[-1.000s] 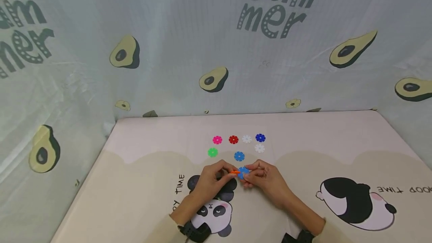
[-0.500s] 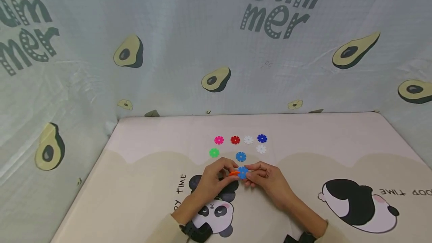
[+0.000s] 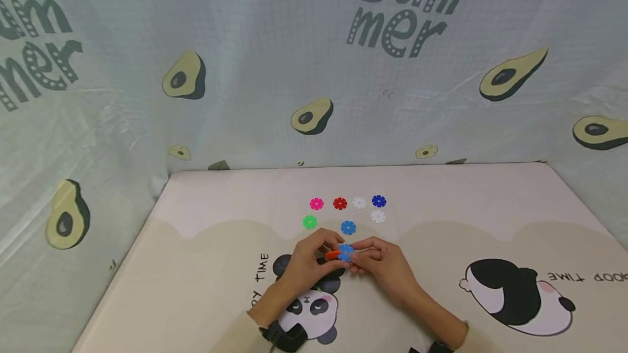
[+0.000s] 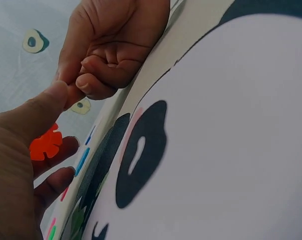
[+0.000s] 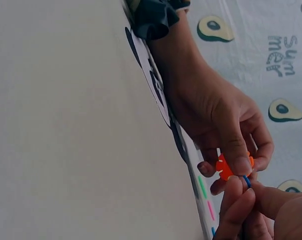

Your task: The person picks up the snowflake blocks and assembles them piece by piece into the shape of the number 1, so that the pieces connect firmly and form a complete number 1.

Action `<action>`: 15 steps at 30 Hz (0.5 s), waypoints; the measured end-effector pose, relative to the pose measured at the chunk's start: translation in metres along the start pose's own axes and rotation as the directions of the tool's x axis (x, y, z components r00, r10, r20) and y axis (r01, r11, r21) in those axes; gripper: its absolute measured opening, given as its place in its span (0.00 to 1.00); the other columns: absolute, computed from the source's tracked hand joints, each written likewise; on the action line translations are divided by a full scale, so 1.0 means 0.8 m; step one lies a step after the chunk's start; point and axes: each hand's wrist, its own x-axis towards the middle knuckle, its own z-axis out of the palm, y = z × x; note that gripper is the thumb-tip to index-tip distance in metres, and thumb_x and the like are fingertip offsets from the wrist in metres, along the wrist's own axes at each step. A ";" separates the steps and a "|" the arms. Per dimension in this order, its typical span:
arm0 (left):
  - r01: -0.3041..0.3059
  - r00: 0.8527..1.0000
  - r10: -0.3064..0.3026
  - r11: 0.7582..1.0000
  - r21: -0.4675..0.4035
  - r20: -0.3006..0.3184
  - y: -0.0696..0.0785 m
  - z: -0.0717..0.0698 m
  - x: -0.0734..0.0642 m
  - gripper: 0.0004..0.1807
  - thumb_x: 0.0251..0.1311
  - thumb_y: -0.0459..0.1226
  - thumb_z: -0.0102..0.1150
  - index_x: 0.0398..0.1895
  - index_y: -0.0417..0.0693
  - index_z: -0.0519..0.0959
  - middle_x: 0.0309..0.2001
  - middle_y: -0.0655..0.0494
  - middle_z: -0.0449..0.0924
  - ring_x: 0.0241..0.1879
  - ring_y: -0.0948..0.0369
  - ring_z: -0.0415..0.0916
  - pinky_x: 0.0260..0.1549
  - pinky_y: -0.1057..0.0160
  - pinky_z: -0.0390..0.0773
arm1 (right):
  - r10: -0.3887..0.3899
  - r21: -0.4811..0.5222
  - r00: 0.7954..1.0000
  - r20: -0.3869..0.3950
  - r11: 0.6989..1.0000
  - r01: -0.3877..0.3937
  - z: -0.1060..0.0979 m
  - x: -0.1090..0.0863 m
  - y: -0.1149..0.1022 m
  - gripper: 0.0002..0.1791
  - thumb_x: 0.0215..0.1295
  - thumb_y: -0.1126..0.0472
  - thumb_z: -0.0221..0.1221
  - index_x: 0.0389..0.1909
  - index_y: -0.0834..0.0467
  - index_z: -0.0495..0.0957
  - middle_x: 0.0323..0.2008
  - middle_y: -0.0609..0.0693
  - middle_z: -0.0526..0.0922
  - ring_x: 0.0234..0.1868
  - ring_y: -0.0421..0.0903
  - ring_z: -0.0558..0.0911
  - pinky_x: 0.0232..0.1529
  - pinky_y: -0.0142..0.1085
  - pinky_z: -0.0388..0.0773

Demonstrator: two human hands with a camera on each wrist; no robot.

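Observation:
In the head view my left hand [image 3: 314, 255] pinches an orange notched plastic disc [image 3: 332, 255] between thumb and fingers. My right hand [image 3: 385, 263] pinches a light-blue notched disc [image 3: 345, 253] by its right side. The two discs meet at an angle, the blue one facing the head camera and the orange one seen nearly edge-on. From the right wrist, the left thumb lies over the orange disc [image 5: 222, 169], and the blue disc [image 5: 247, 182] shows as a thin edge at the right fingertips. In the left wrist view the blue disc is hidden behind fingers.
Beyond the hands, loose discs lie flat on the table: pink [image 3: 316, 204], red [image 3: 340, 203], dark blue [image 3: 379, 201], green [image 3: 309, 222], light blue [image 3: 348, 227] and two white, one behind the other [image 3: 378, 216]. A printed cloth [image 3: 245, 124] hangs behind the table.
Both hands and the two held discs have shifted slightly left. Each hand keeps its grip, and the loose discs stay where they lie.

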 end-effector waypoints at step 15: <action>0.019 0.998 -0.018 1.000 0.025 -0.062 0.010 -0.001 0.002 0.17 0.46 0.27 0.72 0.37 0.41 0.74 0.43 0.47 0.81 0.35 0.56 0.78 0.31 0.62 0.81 | -0.079 -0.110 0.997 -0.019 0.991 0.076 -0.018 0.009 -0.020 0.15 0.67 0.61 0.59 0.48 0.67 0.77 0.35 0.58 0.85 0.35 0.52 0.84 0.39 0.34 0.81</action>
